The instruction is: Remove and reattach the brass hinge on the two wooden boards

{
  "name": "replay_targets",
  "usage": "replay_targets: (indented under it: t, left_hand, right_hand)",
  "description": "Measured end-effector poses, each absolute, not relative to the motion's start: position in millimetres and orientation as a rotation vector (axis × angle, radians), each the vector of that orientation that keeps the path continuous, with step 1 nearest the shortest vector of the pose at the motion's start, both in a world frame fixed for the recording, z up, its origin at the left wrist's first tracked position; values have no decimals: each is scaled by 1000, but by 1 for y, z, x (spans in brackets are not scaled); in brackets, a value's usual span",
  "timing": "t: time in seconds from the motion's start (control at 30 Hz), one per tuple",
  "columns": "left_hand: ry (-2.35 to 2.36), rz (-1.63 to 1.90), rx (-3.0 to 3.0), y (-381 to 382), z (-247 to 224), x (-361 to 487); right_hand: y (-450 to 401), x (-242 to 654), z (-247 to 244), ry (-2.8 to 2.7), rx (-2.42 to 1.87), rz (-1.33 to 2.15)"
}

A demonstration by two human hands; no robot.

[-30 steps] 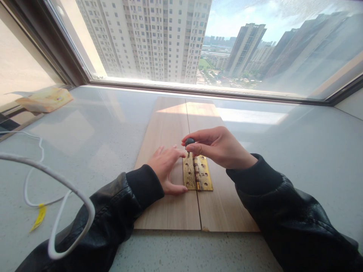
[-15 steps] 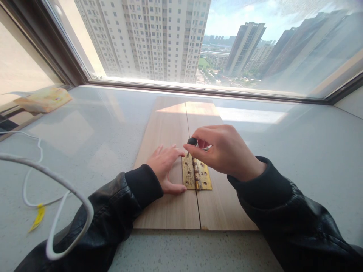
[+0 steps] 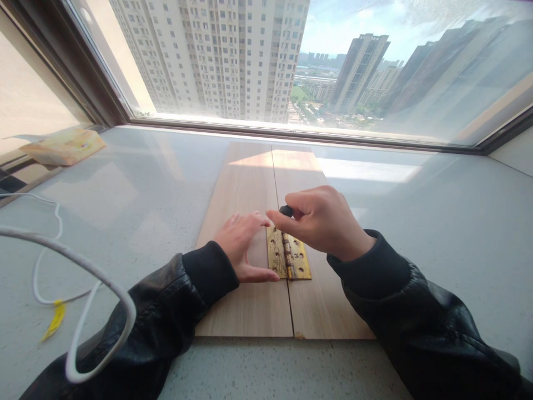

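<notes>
A brass hinge [image 3: 288,255] lies flat across the seam between two pale wooden boards [image 3: 245,189]. My left hand [image 3: 242,247] rests on the left board, thumb and fingers spread, their tips at the hinge's left edge. Above the hinge's far end, my right hand [image 3: 318,219] is curled round a tool with a black handle [image 3: 286,210]; its shaft is hidden by the fingers. Several screw holes show in the hinge leaves.
A white cable [image 3: 95,266] loops over the left side, with a yellow tag [image 3: 54,320] near it. A soft packet [image 3: 64,146] lies at the far left by the window frame [image 3: 291,135]. The boards lie on a speckled white sill [image 3: 166,189].
My right hand has turned slightly, and the black handle has shifted a little to the right. My left thumb has slid slightly right onto the hinge's near edge.
</notes>
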State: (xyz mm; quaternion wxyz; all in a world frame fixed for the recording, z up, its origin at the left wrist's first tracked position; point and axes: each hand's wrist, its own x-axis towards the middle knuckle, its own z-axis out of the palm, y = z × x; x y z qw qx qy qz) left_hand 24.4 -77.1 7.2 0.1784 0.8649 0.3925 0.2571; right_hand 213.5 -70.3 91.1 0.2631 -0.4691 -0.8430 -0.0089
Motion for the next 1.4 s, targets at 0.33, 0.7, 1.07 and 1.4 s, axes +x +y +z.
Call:
replay_targets:
  t: [0.33,0.7,1.07,1.4]
  left_hand:
    - [1020,1490,2695,-55,44,40]
    - [1599,694,2985,-65,74,34]
    - [1592,102,2956,-70,96,38]
    - [1549,115,2966,-77,99,27]
  right_hand:
    - [-70,211,99,-2405,-1286,105]
    - [-48,236,92,-2161,-1258,337]
    - [2,307,35,-1586,-1542,295]
    - [11,317,4,-1549,-1587,339]
